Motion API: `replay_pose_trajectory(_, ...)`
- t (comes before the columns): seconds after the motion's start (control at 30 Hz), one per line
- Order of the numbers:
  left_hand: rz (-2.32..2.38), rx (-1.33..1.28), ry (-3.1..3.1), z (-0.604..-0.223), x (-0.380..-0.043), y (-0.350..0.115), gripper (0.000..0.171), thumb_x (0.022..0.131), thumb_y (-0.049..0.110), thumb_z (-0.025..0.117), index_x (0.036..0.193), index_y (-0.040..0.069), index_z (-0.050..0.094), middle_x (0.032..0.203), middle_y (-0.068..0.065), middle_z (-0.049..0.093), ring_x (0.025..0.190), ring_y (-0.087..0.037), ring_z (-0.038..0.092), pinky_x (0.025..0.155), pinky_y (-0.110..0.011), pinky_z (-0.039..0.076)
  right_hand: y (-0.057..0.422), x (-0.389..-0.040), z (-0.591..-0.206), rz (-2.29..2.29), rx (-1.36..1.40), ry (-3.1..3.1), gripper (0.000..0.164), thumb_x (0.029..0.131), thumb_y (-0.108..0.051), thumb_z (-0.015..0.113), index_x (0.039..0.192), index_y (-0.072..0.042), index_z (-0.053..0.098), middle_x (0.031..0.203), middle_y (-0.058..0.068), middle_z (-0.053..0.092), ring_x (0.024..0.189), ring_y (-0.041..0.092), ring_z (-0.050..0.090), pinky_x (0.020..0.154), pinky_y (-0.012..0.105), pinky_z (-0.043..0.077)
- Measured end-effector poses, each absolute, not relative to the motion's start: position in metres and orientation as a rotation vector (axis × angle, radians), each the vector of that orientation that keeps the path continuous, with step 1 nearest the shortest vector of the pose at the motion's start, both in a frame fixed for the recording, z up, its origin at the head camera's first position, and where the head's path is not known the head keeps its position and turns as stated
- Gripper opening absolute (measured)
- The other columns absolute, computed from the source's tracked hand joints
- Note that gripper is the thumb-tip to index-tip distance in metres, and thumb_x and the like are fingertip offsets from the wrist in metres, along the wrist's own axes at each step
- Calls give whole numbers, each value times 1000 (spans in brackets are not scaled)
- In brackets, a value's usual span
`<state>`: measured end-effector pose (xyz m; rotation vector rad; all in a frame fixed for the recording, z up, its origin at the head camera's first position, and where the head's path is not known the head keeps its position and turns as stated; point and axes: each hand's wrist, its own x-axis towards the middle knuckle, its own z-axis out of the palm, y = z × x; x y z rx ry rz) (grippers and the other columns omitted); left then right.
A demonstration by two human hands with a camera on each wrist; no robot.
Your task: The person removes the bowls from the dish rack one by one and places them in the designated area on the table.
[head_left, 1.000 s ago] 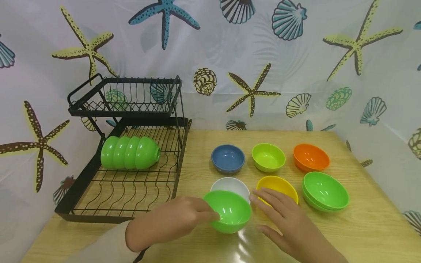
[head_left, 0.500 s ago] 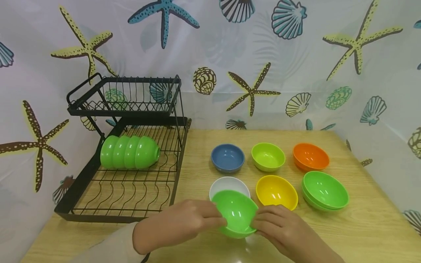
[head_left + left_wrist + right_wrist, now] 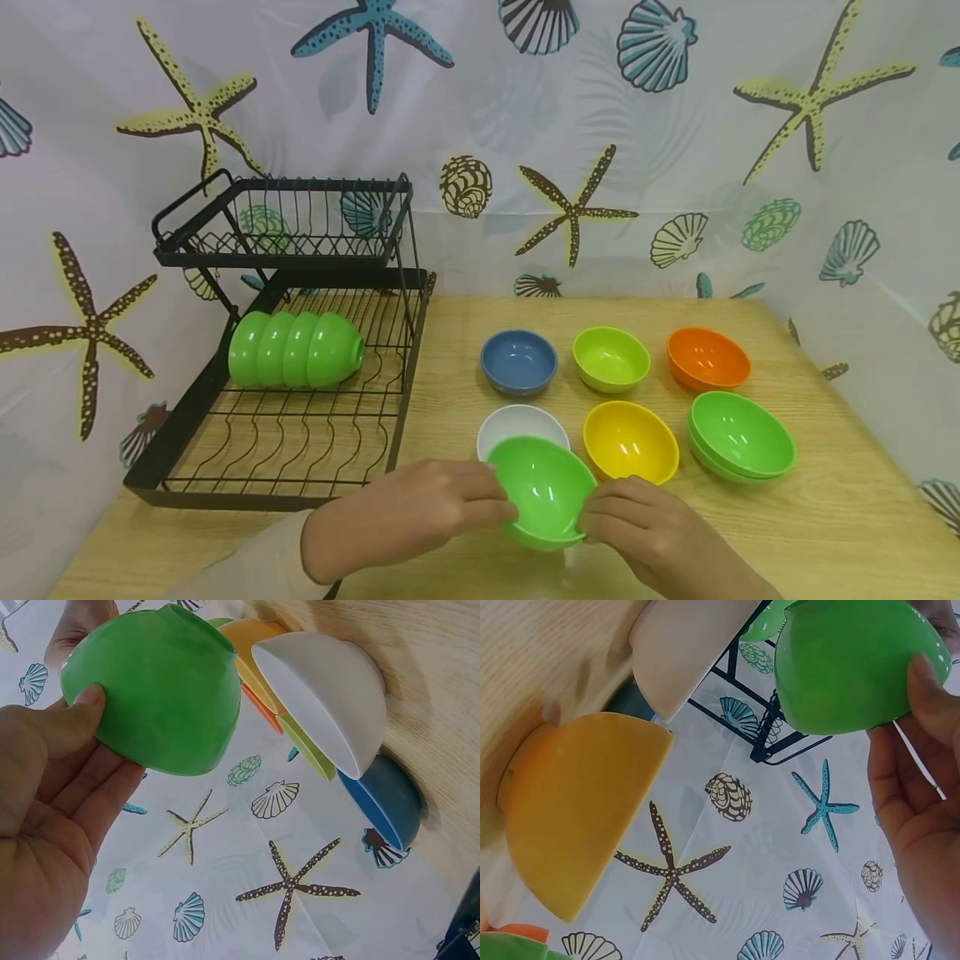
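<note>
Green bowl (image 3: 543, 492): It is up in the air in front of you, between your two hands. It tips so you can see inside, and in the head view it hides the near edge of the white bowl (image 3: 521, 427).
Left hand (image 3: 442, 504): You pinch the left side of the green bowl's rim, with your thumb (image 3: 90, 709) on the outside.
Right hand (image 3: 645, 529): You pinch the right side of the rim, thumb outside there too.
Two-hand hold: This is new. In one second your right hand goes from spread fingers beside the bowl to a pinch on it. The bowl also sits a bit more to your right.
What the hold means: With a hand on each side, the bowl looks steadier and is less likely to slip.
Rack (image 3: 225, 500): It is on your left. Four green bowls (image 3: 296, 350) lie on their sides in a row on its low part.
Table (image 3: 825, 525): The yellow bowl (image 3: 632, 437) is just past your right hand. Right of it are two stacked green bowls (image 3: 742, 437). Behind are blue (image 3: 519, 360), lime (image 3: 611, 360) and orange (image 3: 708, 358) bowls.
</note>
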<state>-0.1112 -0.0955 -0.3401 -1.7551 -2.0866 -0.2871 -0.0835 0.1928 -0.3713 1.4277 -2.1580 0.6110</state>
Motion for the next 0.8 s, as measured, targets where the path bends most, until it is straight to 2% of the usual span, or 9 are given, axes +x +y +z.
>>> replay_pose_trajectory(0.17, -327, -1746, -2068, -339, -113, -95, 30, 81, 5, 74, 109, 13, 70, 102, 5, 69, 97, -7, 64, 93, -11, 45, 191, -85, -371, 616, 1413, -2078, 33, 104, -23, 40, 96, -15, 71, 95, -7, 69, 90, 12, 62, 89, 16, 49)
replay_pose_trajectory(0.27, -384, -1708, -2076, -336, -115, -97, 34, 82, 13, 75, 115, 13, 67, 110, 1, 67, 104, -12, 62, 98, -19, 46, 191, -87, -370, 598, 1391, -2009, 32, 104, -19, 42, 93, -11, 71, 93, -3, 69, 88, 15, 62, 87, 17, 50)
replay_pose_trajectory(0.37, -422, -1629, -2140, -333, -118, -103, 43, 85, 22, 73, 125, 13, 62, 123, -3, 62, 117, -18, 57, 106, -31, 42, 199, -90, -369, 559, 1326, -1986, 34, 104, -18, 42, 91, -9, 71, 92, -1, 69, 87, 16, 61, 88, 16, 49)
replay_pose_trajectory(0.5, -443, -1484, -2260, -330, -123, -115, 50, 90, 33, 66, 135, 15, 53, 136, -7, 53, 129, -22, 47, 110, -40, 38, 221, -92, -367, 499, 1184, -2043, 42, 105, -25, 38, 89, -9, 73, 92, 0, 70, 87, 16, 62, 97, 11, 42)
replay_pose_trajectory(0.63, -455, -1336, -2321, -331, -129, -132, 54, 94, 44, 58, 138, 14, 51, 138, -9, 50, 130, -26, 46, 106, -43, 42, 247, -95, -365, 450, 1020, -2081, 48, 105, -31, 37, 85, -7, 74, 88, 2, 71, 85, 18, 62, 100, 8, 37)
replay_pose_trajectory(0.8, -407, -1197, -2402, -333, -134, -151, 57, 94, 49, 54, 140, 15, 49, 140, -10, 48, 132, -29, 43, 107, -47, 41, 276, -93, -366, 389, 744, -2171, 55, 104, -41, 36, 83, -5, 72, 84, 6, 71, 83, 20, 60, 100, 2, 30)
